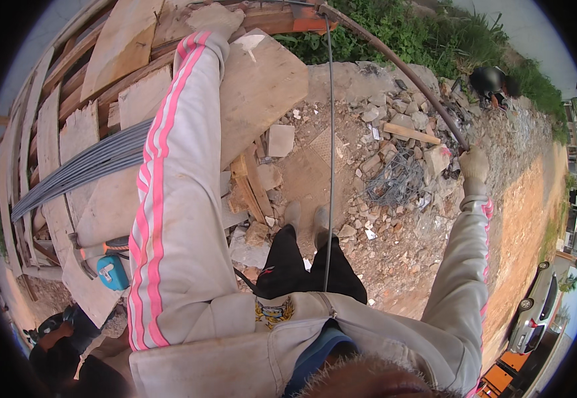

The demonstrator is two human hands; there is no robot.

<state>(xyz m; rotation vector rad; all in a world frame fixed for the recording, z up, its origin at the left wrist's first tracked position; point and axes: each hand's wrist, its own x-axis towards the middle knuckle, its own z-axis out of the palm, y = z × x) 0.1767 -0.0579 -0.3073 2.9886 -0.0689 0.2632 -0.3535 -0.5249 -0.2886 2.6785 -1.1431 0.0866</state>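
On the far left is a big stack of flat, light brown wooden boards (69, 142). A bundle of long, thin grey metal rods (86, 166) lies across the boards. Near the bottom, a person in dark clothes (63, 355) is partly in view. Close by are a hammer with an orange and black handle (94, 252) and a small, round-cornered blue case (112, 272).

Next comes the left arm, in a white sleeve with pink stripes (159, 192). The left hand (214, 20), in a pale glove, is at the top, by the boards and near an orange bar (311, 24). I cannot tell how its fingers are or what they hold.

In the middle, 2 grey boots (293, 213) stand on dusty ground. 1 long, thin grey rod (331, 132) runs from the top down in front of the black trousers (288, 265).

Farther right, a messy ball of thin grey wire (396, 180) sits on broken stones (371, 162). A long brown pipe (408, 71) goes from the top middle, beside the rod's top, down to the right hand (475, 166). That hand's gloved fingers are curled around the pipe's low end. Past it, on the far right, is a silver car (532, 312).
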